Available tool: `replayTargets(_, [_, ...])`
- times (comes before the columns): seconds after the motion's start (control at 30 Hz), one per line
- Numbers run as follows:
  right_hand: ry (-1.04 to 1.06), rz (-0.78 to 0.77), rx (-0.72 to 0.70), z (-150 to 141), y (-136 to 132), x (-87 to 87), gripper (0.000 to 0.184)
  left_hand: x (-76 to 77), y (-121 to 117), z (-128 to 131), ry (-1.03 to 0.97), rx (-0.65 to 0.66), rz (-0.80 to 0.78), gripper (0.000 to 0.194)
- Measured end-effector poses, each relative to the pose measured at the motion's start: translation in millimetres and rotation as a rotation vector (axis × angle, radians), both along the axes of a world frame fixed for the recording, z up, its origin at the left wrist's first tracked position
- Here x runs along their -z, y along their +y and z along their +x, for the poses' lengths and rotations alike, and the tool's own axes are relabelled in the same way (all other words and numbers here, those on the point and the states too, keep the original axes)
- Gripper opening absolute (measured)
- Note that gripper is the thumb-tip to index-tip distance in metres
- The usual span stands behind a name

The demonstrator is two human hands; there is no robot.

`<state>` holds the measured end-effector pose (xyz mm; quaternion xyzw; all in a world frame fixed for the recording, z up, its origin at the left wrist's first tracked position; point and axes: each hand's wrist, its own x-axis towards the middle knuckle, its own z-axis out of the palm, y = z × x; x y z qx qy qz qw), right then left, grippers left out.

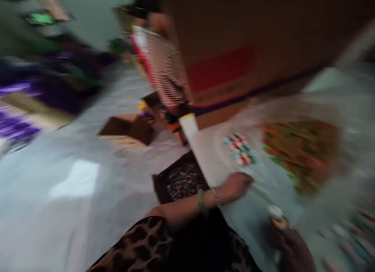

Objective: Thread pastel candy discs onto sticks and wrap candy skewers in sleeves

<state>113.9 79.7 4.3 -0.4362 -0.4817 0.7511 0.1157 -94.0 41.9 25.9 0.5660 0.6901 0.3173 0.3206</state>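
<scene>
My left hand (236,187), with a green bangle (202,201) on the wrist, reaches right across my lap. Its fingers look curled closed, but blur hides what they hold, if anything. Just beyond it lies a cluster of small multicoloured pieces (240,149), apparently in clear plastic. Below the forearm is a dark open box (159,188) of small dark-wrapped pieces (186,180). To the hand's right is a blurred brown object with a pale top (277,213); I cannot make out its kind. My right hand does not show.
A large cardboard box (222,38) with a red patch looms ahead. Further right lies an orange-green pile (301,147) in plastic. An open small carton (129,131) sits on the left. Beside the large box is a person in a striped top (166,67). Purple packages (17,120) lie far left.
</scene>
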Motion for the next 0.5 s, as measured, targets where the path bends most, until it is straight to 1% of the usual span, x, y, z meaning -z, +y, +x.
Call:
replayTargets(0.03, [-0.018,-0.018,0.115,25.6,-3.6,3.3,0.034,2.8,16.0,10.4,0.031,0.056,0.018,0.020])
replayTargets(0.1, [0.045,-0.113,0.269,65.7,-17.0,9.4,0.038,6.9,47.1,21.9,0.154,0.112,0.075,0.024])
replayTargets(0.13, [0.102,-0.177,0.309,80.5,-24.6,12.0,0.037,7.8,63.3,25.8,0.228,0.125,0.115,0.025])
replayTargets(0.2, [0.228,-0.299,0.349,102.1,-39.4,15.8,0.033,6.7,95.0,36.3,0.334,0.239,0.206,0.025])
replayTargets(0.3, [0.338,-0.402,0.421,121.6,-56.7,19.5,0.031,3.2,137.0,61.7,0.444,0.391,0.325,0.026])
replayTargets(0.37, [0.376,-0.421,0.498,128.6,-62.7,23.0,0.030,5.7,159.9,79.9,0.510,0.425,0.369,0.025])
replayTargets(0.43, [0.397,-0.417,0.557,132.1,-64.2,28.3,0.028,13.1,174.4,94.0,0.564,0.412,0.377,0.024])
replayTargets(0.5, [0.424,-0.406,0.563,134.0,-62.4,34.8,0.027,22.6,175.3,101.7,0.599,0.410,0.348,0.023])
